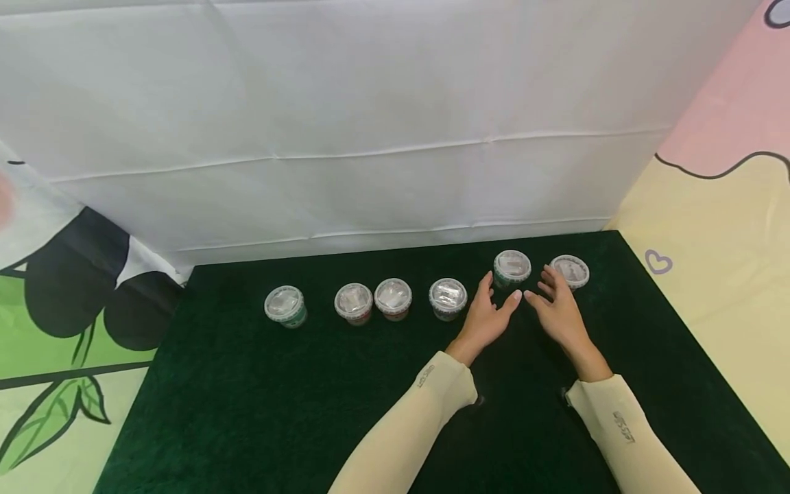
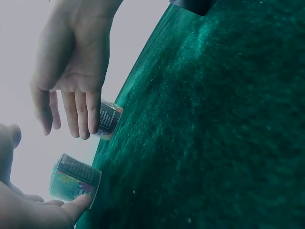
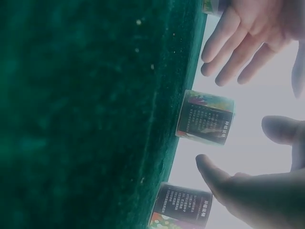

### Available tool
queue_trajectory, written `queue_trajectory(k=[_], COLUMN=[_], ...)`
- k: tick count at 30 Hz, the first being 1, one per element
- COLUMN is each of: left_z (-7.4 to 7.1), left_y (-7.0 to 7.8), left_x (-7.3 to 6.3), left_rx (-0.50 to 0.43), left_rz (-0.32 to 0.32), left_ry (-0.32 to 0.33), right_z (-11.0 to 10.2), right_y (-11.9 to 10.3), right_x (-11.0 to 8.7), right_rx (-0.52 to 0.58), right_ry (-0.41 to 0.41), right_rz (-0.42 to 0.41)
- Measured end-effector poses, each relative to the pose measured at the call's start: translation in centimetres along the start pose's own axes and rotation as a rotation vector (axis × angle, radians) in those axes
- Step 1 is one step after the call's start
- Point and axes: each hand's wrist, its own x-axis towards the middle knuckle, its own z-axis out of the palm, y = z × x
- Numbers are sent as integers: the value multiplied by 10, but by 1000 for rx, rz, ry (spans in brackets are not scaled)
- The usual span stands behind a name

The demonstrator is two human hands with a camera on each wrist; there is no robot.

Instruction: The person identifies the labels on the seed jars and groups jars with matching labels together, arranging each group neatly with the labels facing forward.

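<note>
Behind left hand (image 1: pixel 487 317), cup (image 1: pixel 511 267) partly hidden

Your hands flank one cup (image 1: pixel 511 267): small, clear domed lid, printed label, green-toned base. It stands upright on the table, set slightly behind the row. A second, like cup (image 1: pixel 570 271) stands upright just right of it, the two apart, not touching.
</note>
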Motion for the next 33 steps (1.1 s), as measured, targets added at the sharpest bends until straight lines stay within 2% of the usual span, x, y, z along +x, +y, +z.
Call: queue_trajectory(k=[5,12,18,25,33], left_z=[6,15,18,18,18], left_y=[2,1,-1,-2,-5], left_x=[6,13,19,24,24], left_rx=[-37,-90,-89,-112,-130], left_rz=[2,49,29,17,22], left_ry=[20,75,113,93,36], right_z=[1,5,7,10,14], right_y=[-1,-3,-1,-3,-1], right_x=[4,9,16,23,27], right_rx=[-9,-27,-22,-22,-19], right_ry=[-5,-7,-4,-33,-37], right_rz=[29,38,41,39,8])
